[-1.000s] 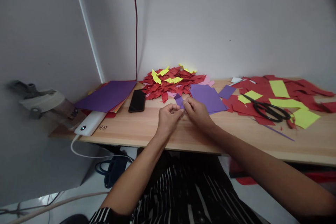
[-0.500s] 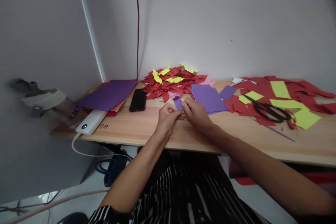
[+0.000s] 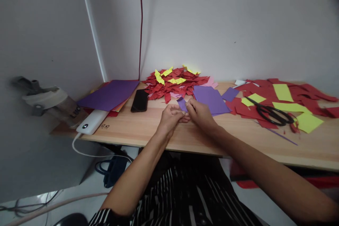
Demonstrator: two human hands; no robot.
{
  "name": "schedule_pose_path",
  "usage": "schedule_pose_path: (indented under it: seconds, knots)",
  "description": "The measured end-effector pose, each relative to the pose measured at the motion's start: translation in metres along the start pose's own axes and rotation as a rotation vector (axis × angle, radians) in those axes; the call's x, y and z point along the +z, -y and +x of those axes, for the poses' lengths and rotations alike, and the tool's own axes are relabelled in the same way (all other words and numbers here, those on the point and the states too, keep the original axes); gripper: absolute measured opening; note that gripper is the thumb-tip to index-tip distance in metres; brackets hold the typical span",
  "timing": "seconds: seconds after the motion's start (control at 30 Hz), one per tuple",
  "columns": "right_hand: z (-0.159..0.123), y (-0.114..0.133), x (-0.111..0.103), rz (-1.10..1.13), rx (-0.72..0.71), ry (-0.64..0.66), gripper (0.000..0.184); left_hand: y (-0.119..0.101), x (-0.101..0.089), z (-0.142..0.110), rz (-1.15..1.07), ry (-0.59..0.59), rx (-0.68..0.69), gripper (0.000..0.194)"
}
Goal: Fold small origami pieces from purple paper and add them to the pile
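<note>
A small purple piece of paper (image 3: 182, 103) is pinched between my two hands, just above the front half of the desk. My left hand (image 3: 171, 117) has its fingers closed on the paper's lower end. With thumb and bent fingers, my right hand (image 3: 198, 113) grips its right side. The lower part of the piece is hidden by my fingers, and its top end looks creased. Right behind my right hand lies a stack of purple paper sheets (image 3: 210, 99). Beyond my left hand is a heap of folded red paper pieces (image 3: 176, 86), with several yellow ones on top.
Black scissors (image 3: 272, 113) lie on red and yellow paper scraps (image 3: 282, 91) at the right. At the left are a black phone (image 3: 139, 100), large purple sheets (image 3: 111, 93), a white power bank (image 3: 92, 122) with a cable, and a tilted bottle (image 3: 62, 107). A wall borders the desk (image 3: 127, 127).
Both hands and the purple piece sit slightly further right in the picture, and the piece is tilted a little differently. My fingers keep their pinch.
</note>
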State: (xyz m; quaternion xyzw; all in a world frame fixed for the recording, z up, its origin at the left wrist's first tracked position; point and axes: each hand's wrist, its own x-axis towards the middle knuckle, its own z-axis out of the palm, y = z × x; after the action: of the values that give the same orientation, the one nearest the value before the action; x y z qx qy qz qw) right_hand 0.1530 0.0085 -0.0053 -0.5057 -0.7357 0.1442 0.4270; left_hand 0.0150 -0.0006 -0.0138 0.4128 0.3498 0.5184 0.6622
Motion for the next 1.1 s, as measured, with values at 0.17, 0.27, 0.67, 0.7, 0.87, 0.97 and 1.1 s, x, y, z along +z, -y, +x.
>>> schedule_pose_path:
  seconds: [0.17,0.27,0.67,0.7,0.87,0.97,1.1]
  knots:
    - [-0.001,0.001,-0.001,-0.001,-0.033,0.01,0.028,-0.001,0.002,0.0,0.177,0.041,0.039,0.036]
    - [-0.002,0.0,-0.001,-0.008,-0.04,0.016,0.029,-0.002,0.003,-0.001,0.231,0.029,0.056,0.033]
    - [-0.001,0.001,-0.003,0.023,-0.01,0.064,0.032,-0.001,0.002,-0.001,0.321,0.012,0.11,0.029]
    - [-0.001,0.001,-0.003,0.037,-0.007,0.073,0.033,-0.001,0.001,-0.001,0.346,0.009,0.139,0.029]
    - [-0.003,0.001,-0.003,0.103,0.014,0.147,0.033,-0.002,0.001,-0.001,0.482,-0.023,0.22,0.031]
    - [-0.003,0.002,-0.003,0.143,0.021,0.145,0.034,-0.007,0.003,-0.005,0.553,-0.054,0.235,0.032]
    - [-0.003,0.002,-0.003,0.143,0.037,0.156,0.035,-0.012,0.006,-0.008,0.639,-0.095,0.246,0.032]
